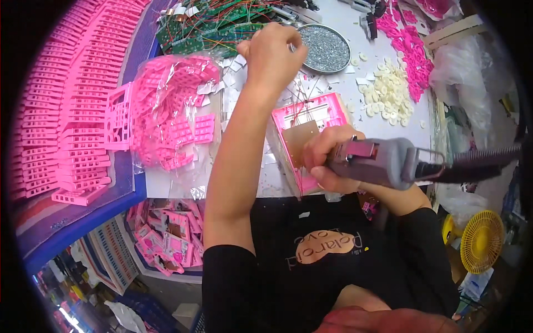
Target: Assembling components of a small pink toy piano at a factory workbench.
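My right hand [330,158] is wrapped round a grey electric screwdriver [383,161], its cord trailing off to the right. Below that hand, a pink plastic housing [336,105] lies on the table with a brown board [302,139] and thin wires in it. The screwdriver's tip is hidden from view. My left hand [272,55] is raised at the left edge of a round tin [348,53] full of small silver screws [325,49]. Its fingers are curled together, and whatever they pinch is too small to make out.
Green circuit boards [222,33] with wires pile up behind. Bagged pink keypads [172,111] lie left, beside stacked pink housings [83,100]. White discs [388,91] and pink pieces [411,50] are heaped right. A box of pink parts [172,238] and yellow fan [482,241] stand lower.
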`<action>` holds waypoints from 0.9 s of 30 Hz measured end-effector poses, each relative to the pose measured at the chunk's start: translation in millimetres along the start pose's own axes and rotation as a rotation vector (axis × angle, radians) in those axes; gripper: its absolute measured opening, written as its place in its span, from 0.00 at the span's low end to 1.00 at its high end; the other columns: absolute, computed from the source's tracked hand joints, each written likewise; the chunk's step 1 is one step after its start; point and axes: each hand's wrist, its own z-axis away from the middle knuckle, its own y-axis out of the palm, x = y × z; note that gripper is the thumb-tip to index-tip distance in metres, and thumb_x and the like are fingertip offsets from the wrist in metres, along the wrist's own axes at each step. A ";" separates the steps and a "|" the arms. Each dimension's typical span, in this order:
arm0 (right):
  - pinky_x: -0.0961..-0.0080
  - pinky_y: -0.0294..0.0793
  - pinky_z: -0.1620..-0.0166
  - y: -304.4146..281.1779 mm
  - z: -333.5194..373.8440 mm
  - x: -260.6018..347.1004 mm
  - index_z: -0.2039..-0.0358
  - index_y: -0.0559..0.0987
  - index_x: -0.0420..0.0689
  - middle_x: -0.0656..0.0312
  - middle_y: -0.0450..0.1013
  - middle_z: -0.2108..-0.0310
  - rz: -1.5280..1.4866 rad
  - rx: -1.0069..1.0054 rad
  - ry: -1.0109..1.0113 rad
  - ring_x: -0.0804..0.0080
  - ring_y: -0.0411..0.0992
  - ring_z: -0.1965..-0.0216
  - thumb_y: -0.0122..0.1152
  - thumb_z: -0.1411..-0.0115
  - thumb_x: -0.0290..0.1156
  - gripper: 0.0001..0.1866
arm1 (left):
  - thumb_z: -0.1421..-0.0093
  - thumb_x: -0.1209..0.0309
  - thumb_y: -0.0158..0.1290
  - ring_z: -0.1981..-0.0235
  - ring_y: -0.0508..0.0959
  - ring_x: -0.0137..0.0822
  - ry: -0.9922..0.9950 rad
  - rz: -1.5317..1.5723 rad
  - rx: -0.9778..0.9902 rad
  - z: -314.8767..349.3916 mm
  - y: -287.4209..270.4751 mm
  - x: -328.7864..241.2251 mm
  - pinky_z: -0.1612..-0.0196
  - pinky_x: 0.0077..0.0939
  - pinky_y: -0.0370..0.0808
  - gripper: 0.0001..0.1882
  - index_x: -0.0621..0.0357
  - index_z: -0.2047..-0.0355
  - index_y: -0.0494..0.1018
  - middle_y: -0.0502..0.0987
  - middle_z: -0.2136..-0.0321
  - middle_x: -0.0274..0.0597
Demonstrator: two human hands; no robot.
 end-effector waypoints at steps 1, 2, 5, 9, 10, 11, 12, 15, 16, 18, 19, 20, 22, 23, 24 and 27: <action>0.69 0.67 0.75 -0.2 -0.4 1.0 0.65 0.68 0.42 0.58 0.69 0.80 -0.021 -0.019 0.010 0.70 0.68 0.80 0.59 0.42 0.19 0.09 | 0.50 0.64 0.62 0.59 0.77 0.42 0.043 -0.007 -0.018 15.4 -11.0 -8.1 0.55 0.46 0.59 0.05 0.49 0.75 0.81 0.79 0.66 0.39; 0.69 0.67 0.75 0.3 -2.0 1.4 0.64 0.68 0.42 0.58 0.69 0.80 -0.050 -0.030 0.017 0.70 0.68 0.80 0.61 0.41 0.22 0.09 | 0.50 0.64 0.62 0.58 0.76 0.41 0.080 -0.021 -0.036 36.8 -26.9 -18.1 0.55 0.46 0.58 0.05 0.48 0.74 0.81 0.78 0.65 0.38; 0.71 0.66 0.76 -3.6 -4.7 11.2 0.63 0.67 0.45 0.63 0.66 0.82 -0.322 -0.203 -0.054 0.73 0.65 0.82 0.64 0.39 0.31 0.12 | 0.47 0.66 0.62 0.59 0.74 0.40 0.091 -0.067 0.082 112.9 -58.7 -44.4 0.54 0.45 0.57 0.04 0.47 0.70 0.81 0.78 0.64 0.35; 0.73 0.64 0.77 -0.8 -15.8 23.2 0.62 0.67 0.47 0.67 0.64 0.84 -0.535 -0.226 -0.170 0.75 0.62 0.84 0.64 0.37 0.36 0.15 | 0.48 0.71 0.63 0.64 0.75 0.34 0.051 0.045 0.185 171.2 -64.9 -57.5 0.54 0.41 0.57 0.06 0.48 0.69 0.79 0.79 0.68 0.29; 0.72 0.64 0.77 2.9 -17.0 23.8 0.62 0.67 0.47 0.67 0.64 0.84 -0.537 -0.218 -0.162 0.74 0.62 0.84 0.64 0.38 0.36 0.14 | 0.49 0.71 0.64 0.65 0.75 0.32 0.028 0.077 0.167 177.7 -63.7 -60.0 0.54 0.41 0.57 0.06 0.48 0.69 0.79 0.79 0.69 0.28; 0.72 0.64 0.77 4.6 -17.4 23.6 0.62 0.67 0.47 0.67 0.64 0.84 -0.526 -0.209 -0.152 0.74 0.62 0.84 0.64 0.38 0.36 0.14 | 0.49 0.72 0.64 0.66 0.75 0.31 0.006 0.109 0.151 181.6 -63.0 -60.9 0.54 0.40 0.57 0.06 0.49 0.70 0.79 0.79 0.70 0.28; 0.72 0.64 0.77 6.8 -16.5 22.9 0.62 0.67 0.47 0.67 0.64 0.84 -0.514 -0.203 -0.138 0.74 0.62 0.84 0.64 0.38 0.36 0.14 | 0.49 0.72 0.64 0.66 0.75 0.31 -0.007 0.117 0.139 184.6 -61.5 -59.9 0.54 0.40 0.57 0.07 0.49 0.69 0.79 0.79 0.71 0.27; 0.71 0.64 0.76 7.5 -12.4 18.9 0.62 0.67 0.46 0.66 0.63 0.84 -0.474 -0.181 -0.091 0.73 0.62 0.83 0.64 0.38 0.36 0.15 | 0.49 0.72 0.64 0.66 0.75 0.30 -0.023 0.106 0.106 190.1 -60.0 -58.3 0.54 0.40 0.56 0.07 0.49 0.69 0.79 0.80 0.71 0.27; 0.70 0.65 0.76 7.9 -11.9 17.6 0.62 0.67 0.46 0.66 0.63 0.84 -0.468 -0.173 -0.076 0.73 0.62 0.83 0.65 0.38 0.36 0.15 | 0.49 0.72 0.64 0.66 0.76 0.31 -0.013 0.078 0.093 191.7 -60.7 -58.5 0.54 0.39 0.56 0.07 0.49 0.69 0.79 0.80 0.71 0.27; 0.70 0.66 0.74 10.0 -14.8 16.6 0.62 0.66 0.46 0.65 0.64 0.83 -0.457 -0.189 -0.070 0.73 0.63 0.82 0.64 0.38 0.35 0.15 | 0.49 0.71 0.65 0.65 0.76 0.31 0.012 0.018 0.040 193.0 -60.0 -58.1 0.53 0.39 0.56 0.08 0.49 0.68 0.79 0.80 0.70 0.28; 0.69 0.66 0.74 10.5 -16.4 16.0 0.62 0.66 0.46 0.65 0.64 0.82 -0.441 -0.200 -0.074 0.73 0.63 0.81 0.64 0.38 0.35 0.15 | 0.49 0.71 0.65 0.65 0.76 0.32 0.029 -0.013 0.000 193.0 -58.1 -57.2 0.53 0.38 0.56 0.08 0.49 0.68 0.79 0.80 0.69 0.28; 0.69 0.67 0.73 9.6 -19.3 10.9 0.62 0.66 0.45 0.64 0.65 0.82 -0.412 -0.215 -0.090 0.74 0.63 0.81 0.64 0.38 0.35 0.15 | 0.49 0.70 0.65 0.65 0.76 0.33 0.045 -0.045 -0.041 192.9 -57.4 -56.6 0.53 0.38 0.56 0.08 0.49 0.68 0.79 0.80 0.68 0.28; 0.69 0.68 0.72 7.5 -23.1 0.6 0.62 0.66 0.45 0.63 0.65 0.81 -0.384 -0.228 -0.037 0.74 0.64 0.80 0.64 0.38 0.34 0.15 | 0.49 0.70 0.66 0.65 0.75 0.34 -0.053 -0.035 -0.043 190.2 -63.4 -57.2 0.53 0.38 0.56 0.09 0.49 0.67 0.79 0.79 0.67 0.29; 0.69 0.68 0.72 6.4 -24.8 -3.9 0.62 0.66 0.45 0.63 0.66 0.80 -0.382 -0.224 0.031 0.75 0.64 0.79 0.64 0.38 0.34 0.15 | 0.49 0.70 0.66 0.65 0.75 0.34 -0.101 -0.028 -0.044 189.6 -66.4 -57.1 0.53 0.38 0.56 0.09 0.49 0.67 0.78 0.78 0.66 0.29; 0.68 0.68 0.71 6.4 -27.6 -9.5 0.62 0.66 0.45 0.63 0.66 0.80 -0.382 -0.216 0.098 0.75 0.64 0.79 0.64 0.37 0.33 0.14 | 0.49 0.70 0.66 0.65 0.75 0.34 -0.099 -0.036 -0.032 192.5 -68.8 -55.5 0.53 0.38 0.56 0.10 0.49 0.67 0.78 0.78 0.66 0.30; 0.71 0.69 0.71 5.6 -34.2 -22.1 0.63 0.65 0.44 0.62 0.66 0.79 -0.299 -0.143 0.121 0.76 0.65 0.77 0.63 0.36 0.32 0.14 | 0.50 0.71 0.66 0.65 0.75 0.35 -0.079 -0.037 -0.008 204.3 -73.4 -55.5 0.54 0.37 0.57 0.11 0.50 0.67 0.77 0.77 0.67 0.31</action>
